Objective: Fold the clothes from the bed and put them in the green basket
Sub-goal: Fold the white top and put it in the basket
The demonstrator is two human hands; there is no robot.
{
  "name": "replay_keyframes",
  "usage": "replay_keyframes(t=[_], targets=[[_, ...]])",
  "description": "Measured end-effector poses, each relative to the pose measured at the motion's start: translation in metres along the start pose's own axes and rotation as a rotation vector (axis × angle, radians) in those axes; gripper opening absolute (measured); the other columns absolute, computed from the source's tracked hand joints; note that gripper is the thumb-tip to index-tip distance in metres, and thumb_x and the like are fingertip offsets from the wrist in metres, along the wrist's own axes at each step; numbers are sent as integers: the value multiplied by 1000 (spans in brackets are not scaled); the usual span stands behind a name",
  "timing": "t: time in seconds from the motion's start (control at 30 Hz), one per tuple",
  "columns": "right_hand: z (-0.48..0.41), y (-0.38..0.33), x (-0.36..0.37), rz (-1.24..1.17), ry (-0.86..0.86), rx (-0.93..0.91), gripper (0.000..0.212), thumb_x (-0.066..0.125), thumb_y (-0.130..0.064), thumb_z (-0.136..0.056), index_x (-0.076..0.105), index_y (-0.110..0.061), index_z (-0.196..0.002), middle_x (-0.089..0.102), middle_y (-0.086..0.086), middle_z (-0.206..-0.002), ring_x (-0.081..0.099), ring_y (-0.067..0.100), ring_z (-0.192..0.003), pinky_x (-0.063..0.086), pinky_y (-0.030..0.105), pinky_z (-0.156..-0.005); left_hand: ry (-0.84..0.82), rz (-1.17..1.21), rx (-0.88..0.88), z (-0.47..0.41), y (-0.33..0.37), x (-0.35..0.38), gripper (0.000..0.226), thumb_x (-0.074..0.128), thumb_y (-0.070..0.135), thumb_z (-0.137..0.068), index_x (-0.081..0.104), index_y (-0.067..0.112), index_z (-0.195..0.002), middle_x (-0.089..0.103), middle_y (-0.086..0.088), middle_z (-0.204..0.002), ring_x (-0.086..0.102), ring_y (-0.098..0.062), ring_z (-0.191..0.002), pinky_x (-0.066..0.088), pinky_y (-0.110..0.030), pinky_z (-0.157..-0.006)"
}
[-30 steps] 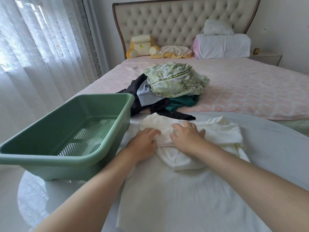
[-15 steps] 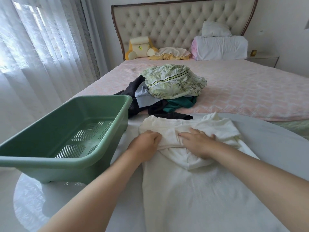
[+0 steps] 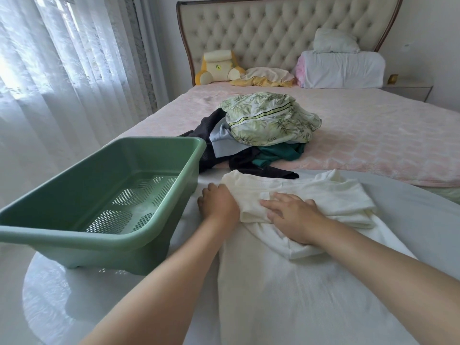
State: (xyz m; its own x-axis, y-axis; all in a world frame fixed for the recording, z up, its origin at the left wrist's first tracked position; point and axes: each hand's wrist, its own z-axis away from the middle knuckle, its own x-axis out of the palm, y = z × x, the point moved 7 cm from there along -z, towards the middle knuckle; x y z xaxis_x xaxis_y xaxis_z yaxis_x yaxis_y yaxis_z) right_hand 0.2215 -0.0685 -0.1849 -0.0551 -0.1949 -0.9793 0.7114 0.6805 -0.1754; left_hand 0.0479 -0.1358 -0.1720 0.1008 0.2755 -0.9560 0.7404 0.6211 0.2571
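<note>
- The green basket (image 3: pixel 49 231) stands just left of the left hand, close but not touching it. There is one basket, and nothing shows on its perforated floor.
- The left hand (image 3: pixel 219 205) sits at the left end of the folded band of the white garment (image 3: pixel 323 195), fingers curled. Its fingertips are hidden under the cloth edge, so I cannot tell whether it pinches the fold or only pushes against it.
- One white garment lies on the round table (image 3: pixel 49 295) under both hands. Its doubled-over top runs left to right across the hands. The unfolded body stretches from the hands back toward the person, and that is the long axis.
- The right hand (image 3: pixel 293 215) lies flat on the folded band. Its fingers are straight, slightly spread and pointing left toward the other hand, and they press the cloth down.
- Beyond both hands, on the bed (image 3: pixel 373 135), waits the pile of clothes (image 3: pixel 263 128). I count at least four pieces: leaf-print, black, grey-blue and dark green. More may be buried.
- The fold looks only partly done, since the long body still has to be brought up toward the band.
- Once the garment is folded, it must travel left past the left hand, which is the hand nearer the basket. Neither hand would have to cross the other.
</note>
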Motion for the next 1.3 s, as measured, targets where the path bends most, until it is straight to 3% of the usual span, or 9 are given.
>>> replay_keyframes(t=[0.17,0.33,0.53,0.6,0.7,0.83,0.93,1.17,1.3], targets=[[-5,-13,2,-1,-19,-11,47,25,-46,-105,29,-49,-152,18,-6,-166,13,19,-153,17,54,-116,66,357,138,5,24,-34,21,31,-3,-92,32,12,-106,52,-9,-92,50,-31,-82,39,-38,-69],[-8,-38,11,-65,-121,-120,44,25,-39,-106,41,-39,-147,25,-9,-162,17,17,-149,18,54,-114,37,373,291,10,37,-60,48,31,-8,-85,40,20,-124,45,-2,-80,40,-16,-58,27,-30,-46],[-11,18,-46,-622,169,110,39,42,-9,-96,74,-24,-114,70,-2,-123,63,19,-114,49,29,-92,-107,605,245,-1,62,-55,29,40,20,-101,44,27,-129,52,-10,-127,52,-16,-78,42,-29,-58],[-4,42,-60,-808,256,242,35,40,-14,-99,70,-21,-116,72,2,-109,68,21,-91,48,28,-70,-289,725,261,13,84,-35,41,46,20,-102,35,26,-141,42,-10,-144,57,-22,-105,52,-36,-84],[3,52,-55,-883,206,284,26,36,-29,-102,61,-30,-108,71,4,-103,63,23,-76,45,29,-62,-458,607,347,35,106,-4,60,44,8,-101,19,23,-153,32,-10,-155,44,-26,-134,37,-39,-110],[1,46,-38,-685,164,255,40,43,-41,-102,54,-30,-139,56,1,-143,56,23,-120,42,37,-102,-300,716,341,26,101,-10,69,49,-5,-91,28,25,-150,41,-2,-146,59,-21,-106,54,-27,-86],[2,34,-37,-574,151,263,53,52,-40,-97,42,-34,-149,49,-2,-150,51,23,-132,43,36,-105,-178,593,447,24,92,-20,57,51,-8,-87,40,19,-136,46,-2,-133,58,-17,-93,41,-6,-63],[12,40,-70,-667,444,219,33,55,-22,-88,76,-32,-112,70,-11,-123,63,15,-115,47,25,-92,39,351,557,16,76,-23,38,50,7,-94,49,10,-132,44,-9,-135,39,-28,-126,27,-24,-99],[32,62,-68,-550,577,271,35,56,-22,-86,76,-31,-113,72,-11,-119,62,17,-116,43,26,-92,-188,290,593,23,90,-2,49,47,42,-102,40,25,-148,29,2,-157,25,-20,-144,19,-29,-114]])
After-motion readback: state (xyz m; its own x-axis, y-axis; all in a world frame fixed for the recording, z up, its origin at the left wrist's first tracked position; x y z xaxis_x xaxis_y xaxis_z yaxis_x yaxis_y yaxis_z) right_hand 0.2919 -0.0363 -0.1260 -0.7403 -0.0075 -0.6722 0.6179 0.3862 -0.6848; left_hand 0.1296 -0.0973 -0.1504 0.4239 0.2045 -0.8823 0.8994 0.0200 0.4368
